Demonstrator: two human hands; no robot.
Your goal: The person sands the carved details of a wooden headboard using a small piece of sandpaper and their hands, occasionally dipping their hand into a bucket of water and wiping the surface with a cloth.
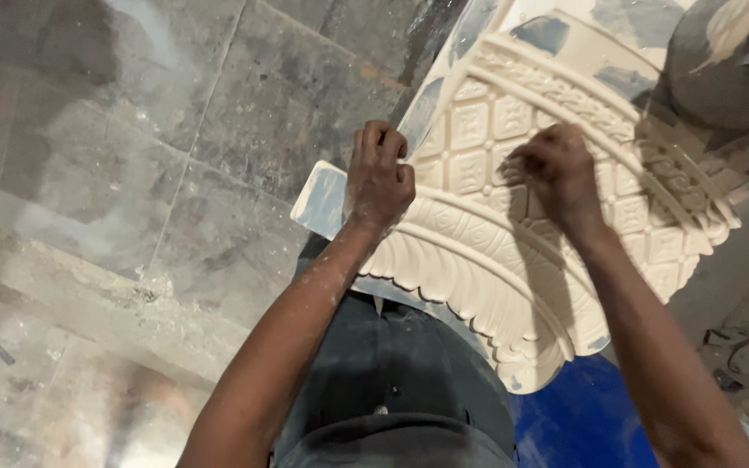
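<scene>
Cream-coloured and chalky, a large ornamental plaster moulding [513,251], carved with rows of small square flower panels, a braided band and a fringe of leaf shapes along its curved lower edge, lies tilted in front of the person, between both arms. The left hand [379,178] is curled almost into a fist, fingers folded under, and rests on the moulding's left rim, just where the square panels begin; whether it pinches something small or only presses on the plaster cannot be made out. The right hand [556,169] is likewise bunched, fingertips drawn together and pressed down onto the panelled surface near the middle; anything between those fingertips is hidden by the hand itself. Both forearms are dusted with white powder. The moulding's upper part runs out of the top of the picture, and a dark rounded shape [726,61] at the top right covers its far corner and is too blurred to identify. Below the carved fringe a patch of blue surface [582,416] shows, partly hidden by the person's dark clothing. To the left lies a grey stone-tiled floor [175,130], dusty, with open room beside the moulding's left edge; at the right, grey ground holds some small indistinct debris [739,355].
</scene>
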